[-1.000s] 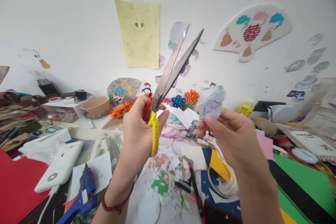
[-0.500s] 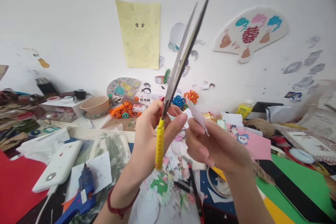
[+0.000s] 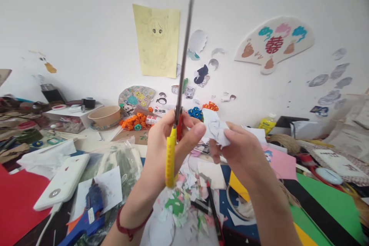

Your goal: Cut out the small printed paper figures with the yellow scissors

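Left hand [image 3: 161, 148]: fingers curled round the scissors [image 3: 170, 157], yellow handle against the palm, thumb sticking out toward the paper. Blades point up above those fingers, seen edge-on; can't tell if they're parted. Right hand [image 3: 242, 148]: thumb and fingers pinched shut on the paper [image 3: 216, 127], a small white drawn-on piece just off the left thumb tip; can't tell if they touch. Scraps [image 3: 174, 203] below and between both sets of fingers, pen [image 3: 213, 207] beside them. Glue gun [image 3: 94, 203] lower left of the left fingers. Blue flowers [image 3: 196, 113] behind the left thumb.
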Demonstrator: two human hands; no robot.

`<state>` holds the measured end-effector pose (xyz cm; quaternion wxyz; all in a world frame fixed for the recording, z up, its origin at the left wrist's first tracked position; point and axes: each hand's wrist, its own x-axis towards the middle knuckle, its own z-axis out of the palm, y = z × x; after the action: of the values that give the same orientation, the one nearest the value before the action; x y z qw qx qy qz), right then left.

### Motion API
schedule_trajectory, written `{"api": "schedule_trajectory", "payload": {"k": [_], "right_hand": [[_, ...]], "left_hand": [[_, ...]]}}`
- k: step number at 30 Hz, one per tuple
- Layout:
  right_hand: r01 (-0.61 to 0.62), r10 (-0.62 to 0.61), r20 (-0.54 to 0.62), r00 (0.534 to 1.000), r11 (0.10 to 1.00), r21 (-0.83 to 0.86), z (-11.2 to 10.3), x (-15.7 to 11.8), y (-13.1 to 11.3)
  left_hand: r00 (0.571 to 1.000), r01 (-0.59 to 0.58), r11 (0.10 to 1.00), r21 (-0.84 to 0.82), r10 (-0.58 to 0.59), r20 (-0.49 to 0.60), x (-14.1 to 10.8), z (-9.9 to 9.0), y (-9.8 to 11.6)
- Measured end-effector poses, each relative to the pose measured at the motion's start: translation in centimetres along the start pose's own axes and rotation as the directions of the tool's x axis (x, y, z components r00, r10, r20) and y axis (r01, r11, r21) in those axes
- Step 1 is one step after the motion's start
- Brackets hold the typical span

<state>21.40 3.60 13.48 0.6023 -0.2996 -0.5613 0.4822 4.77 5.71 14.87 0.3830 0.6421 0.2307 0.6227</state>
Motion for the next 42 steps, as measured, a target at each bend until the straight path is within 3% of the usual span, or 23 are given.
{"api": "schedule_trajectory", "payload": {"k": [2,4,10,15,26,42], "right_hand": [[0.075,-0.09,-0.083,0.993,0.983,-0.169,-0.1,-0.3,-0.1],[0.122,-0.15,-0.09,0.985,0.956,-0.265,-0.2,-0.6,-0.2],[0.184,-0.227,-0.087,0.97,0.919,-0.35,-0.1,-1.1,-0.5],[0.21,-0.225,-0.005,0.974,0.92,-0.33,-0.3,-1.0,-0.5],[0.143,-0.15,-0.007,0.989,0.958,-0.249,-0.2,-1.0,-0.3],[0.187,-0.194,-0.022,0.981,0.965,-0.185,0.2,-0.7,0.0]], "left_hand": [[0.999,0.048,0.998,-0.032,-0.048,-0.001,-0.1,-0.3,0.0],[0.996,0.087,0.995,-0.04,-0.088,-0.019,-0.3,-0.3,0.0],[0.994,0.044,0.999,-0.013,-0.045,-0.094,-0.7,0.5,-0.1],[0.986,-0.04,0.998,-0.053,0.031,-0.162,-0.9,1.0,-0.1],[0.97,-0.115,0.993,-0.007,0.111,-0.216,-1.3,1.4,-0.3],[0.97,-0.102,0.995,-0.011,0.097,-0.225,-1.4,1.5,0.1]]}}
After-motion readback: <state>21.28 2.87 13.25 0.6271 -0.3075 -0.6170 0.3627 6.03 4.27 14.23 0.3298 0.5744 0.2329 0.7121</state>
